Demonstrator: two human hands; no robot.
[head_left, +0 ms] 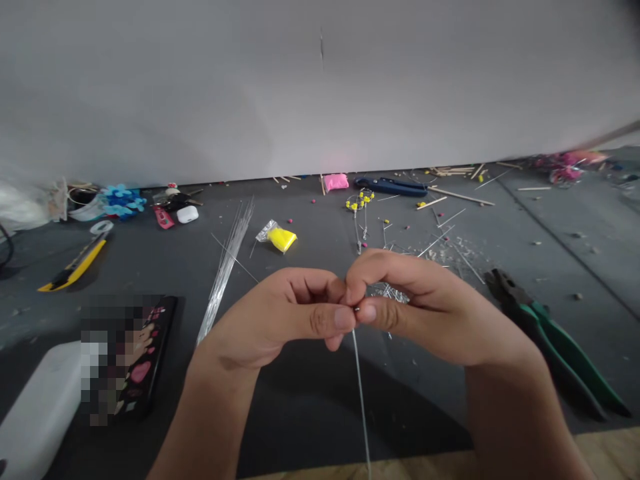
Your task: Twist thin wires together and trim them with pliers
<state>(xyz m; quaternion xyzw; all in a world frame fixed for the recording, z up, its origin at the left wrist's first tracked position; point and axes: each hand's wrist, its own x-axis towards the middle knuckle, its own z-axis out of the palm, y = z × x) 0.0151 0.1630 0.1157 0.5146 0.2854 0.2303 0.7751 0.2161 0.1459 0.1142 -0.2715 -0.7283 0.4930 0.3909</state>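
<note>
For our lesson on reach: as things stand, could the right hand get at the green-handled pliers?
Probably yes: the pliers lie close by on that side, nothing seen on top, though the right hand is occupied at a thin wire.

thin, straight silvery wire [360, 389]

The wire [360, 387] looks like smooth metal — the tabletop [150, 267] matt, the plier handles [575, 353] smooth plastic.
</note>
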